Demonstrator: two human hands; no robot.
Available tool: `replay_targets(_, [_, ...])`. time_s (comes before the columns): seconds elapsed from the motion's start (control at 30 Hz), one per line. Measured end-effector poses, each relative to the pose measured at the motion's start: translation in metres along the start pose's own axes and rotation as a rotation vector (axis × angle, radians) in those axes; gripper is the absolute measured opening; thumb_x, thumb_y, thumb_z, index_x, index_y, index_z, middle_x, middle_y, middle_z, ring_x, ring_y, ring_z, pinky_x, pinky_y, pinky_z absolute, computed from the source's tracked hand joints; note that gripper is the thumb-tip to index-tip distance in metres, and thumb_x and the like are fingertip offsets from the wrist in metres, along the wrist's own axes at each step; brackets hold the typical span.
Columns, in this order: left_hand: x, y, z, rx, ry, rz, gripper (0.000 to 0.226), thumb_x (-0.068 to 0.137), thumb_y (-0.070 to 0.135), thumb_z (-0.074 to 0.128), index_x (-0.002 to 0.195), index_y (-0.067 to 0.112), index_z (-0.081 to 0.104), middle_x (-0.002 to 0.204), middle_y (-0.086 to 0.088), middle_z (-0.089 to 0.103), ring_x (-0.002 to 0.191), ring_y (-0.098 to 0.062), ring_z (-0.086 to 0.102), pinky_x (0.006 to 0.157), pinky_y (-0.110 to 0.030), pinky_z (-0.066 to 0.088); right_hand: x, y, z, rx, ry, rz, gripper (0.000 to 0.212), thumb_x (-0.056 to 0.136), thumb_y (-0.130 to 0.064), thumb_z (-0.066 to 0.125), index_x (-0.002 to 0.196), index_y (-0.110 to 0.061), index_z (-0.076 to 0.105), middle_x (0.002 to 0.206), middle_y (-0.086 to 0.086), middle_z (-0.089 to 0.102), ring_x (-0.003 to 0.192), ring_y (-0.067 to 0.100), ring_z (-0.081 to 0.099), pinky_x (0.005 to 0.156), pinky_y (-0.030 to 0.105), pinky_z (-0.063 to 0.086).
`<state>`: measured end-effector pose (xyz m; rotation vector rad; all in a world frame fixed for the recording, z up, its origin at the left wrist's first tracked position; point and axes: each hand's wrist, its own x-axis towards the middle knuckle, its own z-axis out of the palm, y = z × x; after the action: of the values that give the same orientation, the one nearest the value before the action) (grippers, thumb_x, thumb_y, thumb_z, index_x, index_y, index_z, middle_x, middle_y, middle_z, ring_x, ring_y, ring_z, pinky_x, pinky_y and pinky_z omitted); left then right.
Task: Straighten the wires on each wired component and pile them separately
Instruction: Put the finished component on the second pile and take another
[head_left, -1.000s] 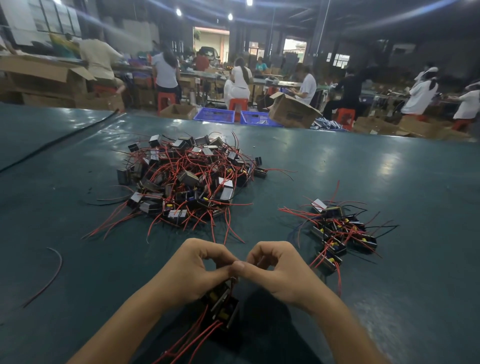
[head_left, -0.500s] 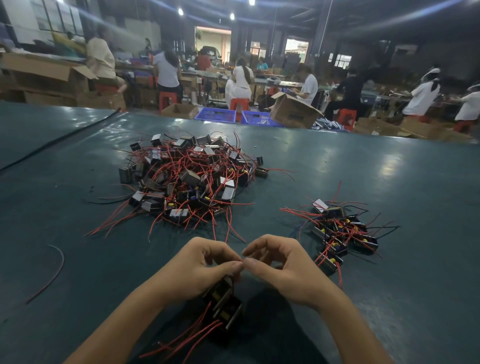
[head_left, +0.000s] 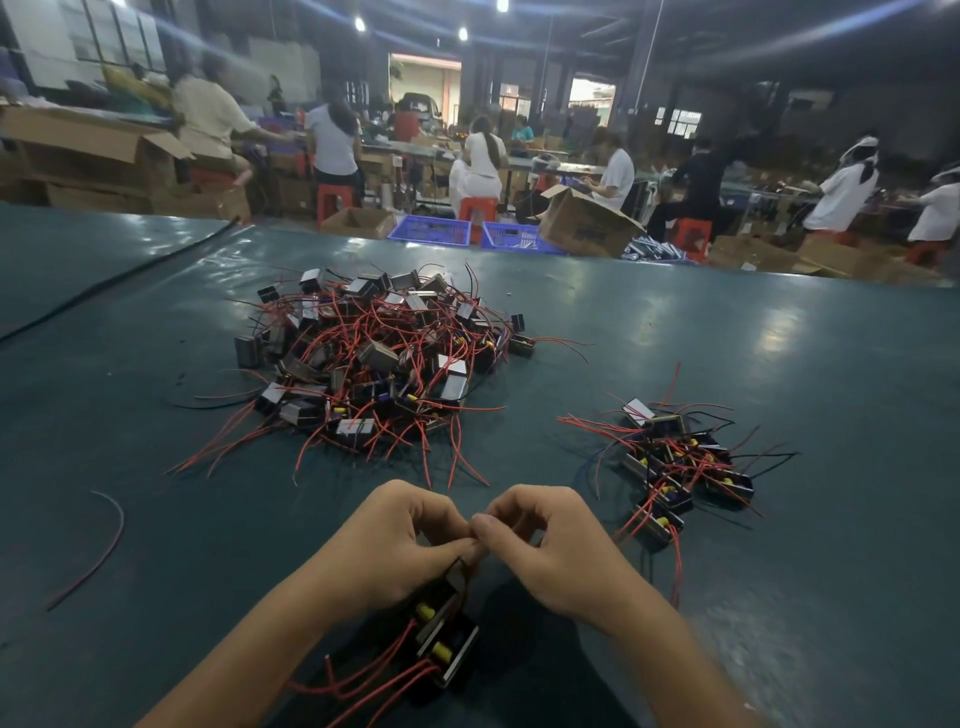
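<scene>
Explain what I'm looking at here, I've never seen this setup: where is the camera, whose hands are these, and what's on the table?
There is no machine here. A person works with bare hands, and the single picture comes from a camera worn on their head, looking forward and down. The left hand and right hand meet fingertip to fingertip over a wired component, a small black block with red leads. They seem to pinch one of its wires, which is too thin to see clearly. On the green table a large tangled pile lies ahead to the left, and a smaller pile lies to the right. A loose red wire lies far left. Other workers sit in the background.
</scene>
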<state>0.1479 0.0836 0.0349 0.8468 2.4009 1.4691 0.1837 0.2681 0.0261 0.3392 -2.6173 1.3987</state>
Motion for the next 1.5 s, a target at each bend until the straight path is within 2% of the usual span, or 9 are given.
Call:
replay_targets(0.13, [-0.001,0.001,0.003,0.04,0.016,0.04,0.015,0.08,0.016,0.077,0.07,0.026,0.074,0.067,0.008,0.073,0.067,-0.004,0.067,0.069,-0.019,0.051,0.0,0.003,-0.001,-0.016,-0.029,0.133,0.028,0.09,-0.03,0.064,0.065,-0.017,0.065,0.047,-0.014,0.053,0.044,0.0,0.042,0.047,0.016,0.032])
replay_targets(0.4, [0.0,0.0,0.004,0.049,0.045,0.076,0.014,0.079,0.015,0.078,0.07,0.026,0.075,0.065,0.011,0.071,0.064,-0.002,0.066,0.069,-0.008,0.044,0.004,-0.004,-0.002,0.209,-0.121,0.415,0.028,0.094,-0.021,0.058,0.066,-0.016,0.054,0.046,-0.008,0.053,0.039,0.007,0.055,0.04,0.021,0.038])
replay_targets(0.53, [0.0,-0.001,0.004,0.025,0.033,0.064,0.009,0.081,0.017,0.077,0.074,0.023,0.077,0.068,0.01,0.073,0.067,-0.004,0.068,0.069,-0.01,0.047,0.001,-0.007,-0.005,0.162,-0.031,0.278,0.009,0.089,-0.02,0.067,0.081,-0.02,0.063,0.071,-0.006,0.064,0.05,0.006,0.058,0.045,0.019,0.044])
replay_targets(0.67, [0.001,-0.003,0.002,-0.039,0.038,0.039,0.011,0.081,0.014,0.077,0.072,0.02,0.077,0.07,0.004,0.074,0.068,-0.006,0.069,0.069,-0.013,0.048,-0.001,-0.008,-0.01,-0.027,-0.023,0.034,0.013,0.088,-0.02,0.069,0.078,-0.028,0.067,0.072,-0.008,0.067,0.063,-0.001,0.055,0.062,0.021,0.049])
replay_targets(0.87, [0.001,-0.005,0.002,-0.083,0.029,0.043,0.009,0.08,0.017,0.077,0.073,0.024,0.077,0.072,0.003,0.075,0.069,-0.007,0.07,0.07,-0.012,0.048,-0.002,-0.004,-0.018,-0.025,-0.106,0.03,0.009,0.089,-0.024,0.069,0.081,-0.026,0.071,0.069,-0.015,0.065,0.065,-0.003,0.057,0.064,0.013,0.045])
replay_targets(1.03, [0.001,-0.008,0.001,-0.066,0.051,0.069,0.009,0.081,0.021,0.077,0.076,0.029,0.076,0.071,0.005,0.074,0.069,-0.008,0.069,0.074,-0.018,0.048,-0.002,-0.004,-0.014,-0.034,-0.117,0.008,0.012,0.092,-0.023,0.064,0.082,-0.018,0.069,0.069,-0.012,0.062,0.065,0.0,0.055,0.066,0.022,0.048])
replay_targets(1.2, [0.003,-0.008,0.001,-0.097,0.089,0.119,0.003,0.076,0.032,0.075,0.078,0.031,0.077,0.07,0.004,0.074,0.066,-0.009,0.067,0.069,-0.021,0.05,0.0,-0.007,-0.012,0.052,-0.1,0.01,0.019,0.094,-0.018,0.062,0.077,-0.026,0.062,0.065,-0.01,0.06,0.061,0.005,0.056,0.062,0.029,0.048])
replay_targets(1.33, [0.005,-0.01,0.003,-0.235,0.159,0.12,0.013,0.079,0.03,0.07,0.088,0.025,0.078,0.083,0.001,0.076,0.08,-0.014,0.072,0.074,-0.022,0.056,0.003,-0.004,-0.01,0.197,0.034,0.049,0.019,0.095,-0.016,0.06,0.077,-0.024,0.062,0.06,-0.01,0.059,0.055,0.007,0.056,0.053,0.023,0.045])
replay_targets(1.5, [0.009,-0.022,0.003,-0.299,0.327,0.055,0.024,0.091,0.004,0.061,0.098,0.024,0.072,0.095,0.005,0.076,0.092,-0.013,0.071,0.087,-0.024,0.055,0.008,0.003,-0.016,0.295,0.292,0.076,0.015,0.097,-0.016,0.056,0.082,-0.016,0.059,0.064,-0.006,0.062,0.052,0.008,0.056,0.048,0.02,0.045])
